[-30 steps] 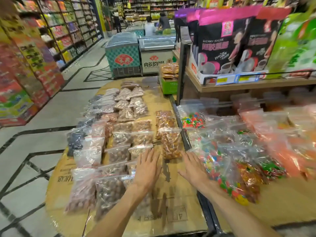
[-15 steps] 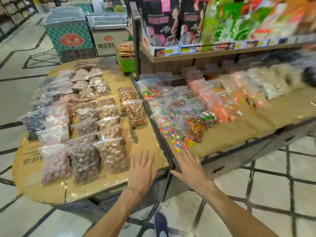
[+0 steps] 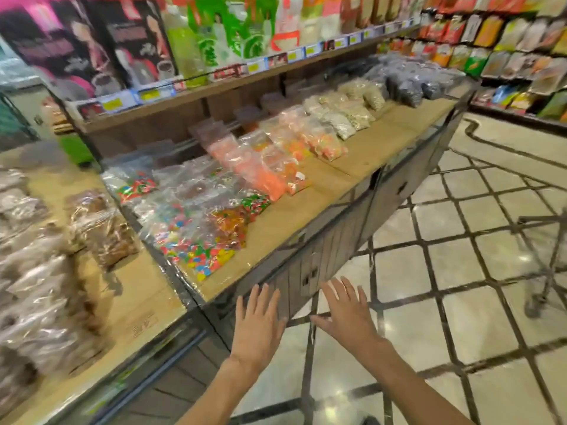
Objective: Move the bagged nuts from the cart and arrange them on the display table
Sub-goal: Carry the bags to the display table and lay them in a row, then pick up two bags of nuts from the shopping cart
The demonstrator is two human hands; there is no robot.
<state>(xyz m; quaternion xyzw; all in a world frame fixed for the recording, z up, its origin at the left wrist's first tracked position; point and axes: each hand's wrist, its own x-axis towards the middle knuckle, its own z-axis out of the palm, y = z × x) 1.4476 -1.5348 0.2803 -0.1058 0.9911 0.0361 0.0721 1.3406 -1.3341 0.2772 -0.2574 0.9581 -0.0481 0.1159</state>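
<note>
Turning right since a moment ago, the person has drawn both hands off the counter (image 3: 147, 289); the left hand (image 3: 259, 320) and right hand (image 3: 346, 314) now hover over the floor (image 3: 460, 302), fingers spread, holding nothing. Bagged nuts (image 3: 101, 231) lie on that counter, far left. Clear bags of candy (image 3: 196, 240) cover the neighbouring counter (image 3: 291, 216); a cart (image 3: 549, 262) stands far right.

Supermarket aisle, snack section. Above and beyond the empty hands, a wooden shelf (image 3: 196, 90) with yellow price tags (image 3: 254, 67) carries boxed and bagged packaged goods, and the display counter (image 3: 337, 179) just ahead of the fingers is lined with clear bags of candy (image 3: 196, 240) and nuts (image 3: 343, 118). Far right: wall racks of packaged snacks (image 3: 503, 41), a wire cart (image 3: 549, 265), tiled floor (image 3: 445, 302).
</note>
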